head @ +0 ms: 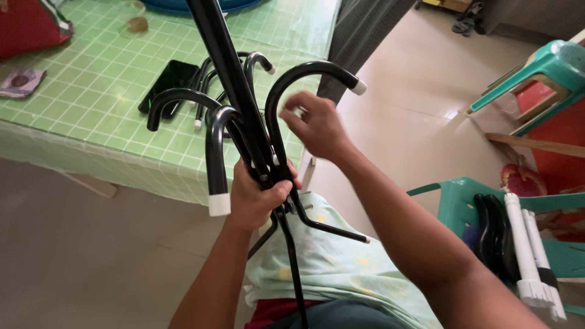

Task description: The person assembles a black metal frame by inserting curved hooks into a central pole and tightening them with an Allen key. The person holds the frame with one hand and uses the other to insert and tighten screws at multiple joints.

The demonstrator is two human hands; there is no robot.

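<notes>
Two hands: both mine, on one black rack pole [228, 67].
Left hand [259, 198]: clenched round pole's hook cluster, near.
Right hand [317, 125]: pinching curved hook [304, 76], just right of pole.
Pole axis: running far-left to near, across my lap.

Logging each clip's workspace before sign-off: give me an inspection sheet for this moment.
Surface: table with a green checked cover, at upper left.
Job's things: black pole with curved black hooks; one hook has a white cap at its tip, and thin black rods fan out below the grip.
Clutter: loose black hooks, a dark phone, a small glass and a red object on the table.
Hands: left hand closed around the pole at the hook joint; right hand pinching at the curved hook.
Cables: nothing seen.
Surroundings: pale tiled floor; teal plastic chair holding black parts and white tubes; another teal chair at upper right.
</notes>
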